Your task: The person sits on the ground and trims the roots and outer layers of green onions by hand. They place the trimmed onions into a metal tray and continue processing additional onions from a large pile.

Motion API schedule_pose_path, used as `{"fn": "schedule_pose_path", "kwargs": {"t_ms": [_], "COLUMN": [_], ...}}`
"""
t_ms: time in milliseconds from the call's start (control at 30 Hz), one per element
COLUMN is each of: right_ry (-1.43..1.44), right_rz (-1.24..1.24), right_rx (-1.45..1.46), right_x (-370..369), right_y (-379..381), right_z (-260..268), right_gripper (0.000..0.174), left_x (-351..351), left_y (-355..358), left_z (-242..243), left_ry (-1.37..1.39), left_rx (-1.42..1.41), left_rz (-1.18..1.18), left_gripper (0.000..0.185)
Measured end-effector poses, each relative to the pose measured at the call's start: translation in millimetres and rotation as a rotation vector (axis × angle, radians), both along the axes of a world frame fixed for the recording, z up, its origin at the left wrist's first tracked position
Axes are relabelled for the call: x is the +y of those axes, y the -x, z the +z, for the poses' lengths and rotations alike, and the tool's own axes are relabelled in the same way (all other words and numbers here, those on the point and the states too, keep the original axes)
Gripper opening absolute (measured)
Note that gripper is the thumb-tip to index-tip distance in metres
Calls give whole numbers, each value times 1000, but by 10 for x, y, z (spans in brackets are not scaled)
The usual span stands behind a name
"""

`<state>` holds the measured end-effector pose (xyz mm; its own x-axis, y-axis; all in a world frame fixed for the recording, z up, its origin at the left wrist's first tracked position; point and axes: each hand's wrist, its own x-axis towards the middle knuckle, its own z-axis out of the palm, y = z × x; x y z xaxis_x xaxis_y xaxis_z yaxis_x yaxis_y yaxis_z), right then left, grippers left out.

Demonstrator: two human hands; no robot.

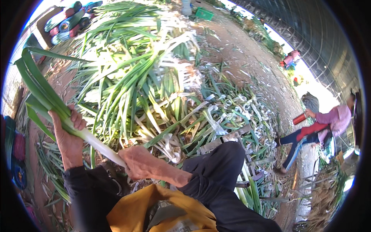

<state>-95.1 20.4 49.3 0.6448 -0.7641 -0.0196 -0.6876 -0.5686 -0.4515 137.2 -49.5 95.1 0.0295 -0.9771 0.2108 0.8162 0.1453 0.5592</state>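
Note:
A large leek [94, 139] lies slanted across the left of the view, green leaves up and white shank down. My left hand [68, 132] is wrapped around it where the leaves meet the shank. At the lower white end, my right hand [139, 162] grips the stalk; its fingers hide the root end. Beyond my hands spreads a big heap of leeks [124, 78], leaves mostly towards the left. Several white-stemmed leeks [155, 136] lie at the heap's near edge, close to my knee.
Peeled leaf scraps [232, 107] litter the ground right of the heap. Bundled leeks [50, 171] lie at lower left. Wrapped bundles [68, 23] are stacked at upper left. A green crate [204, 13] stands far back. At right, a person [321, 124] walks, holding a red cylindrical object [299, 119].

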Motion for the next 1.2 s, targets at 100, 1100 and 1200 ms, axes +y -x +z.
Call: {"fn": "schedule_pose_path", "kwargs": {"t_ms": [100,1100,1200], "right_ry": [-6,-117,-317], "right_rz": [-34,-129,-146], "right_rx": [-61,-367,-535], "right_x": [49,25,25], "right_y": [17,271,369], "right_z": [5,-237,-440], "right_gripper": [16,18,31], "left_x": [-1,-111,-142], "left_y": [5,222,182], "left_z": [-30,-182,-203], "left_ry": [-6,-4,118], "left_rx": [-28,-70,0], "left_rz": [3,-87,-229], "left_gripper": [63,60,62]}}
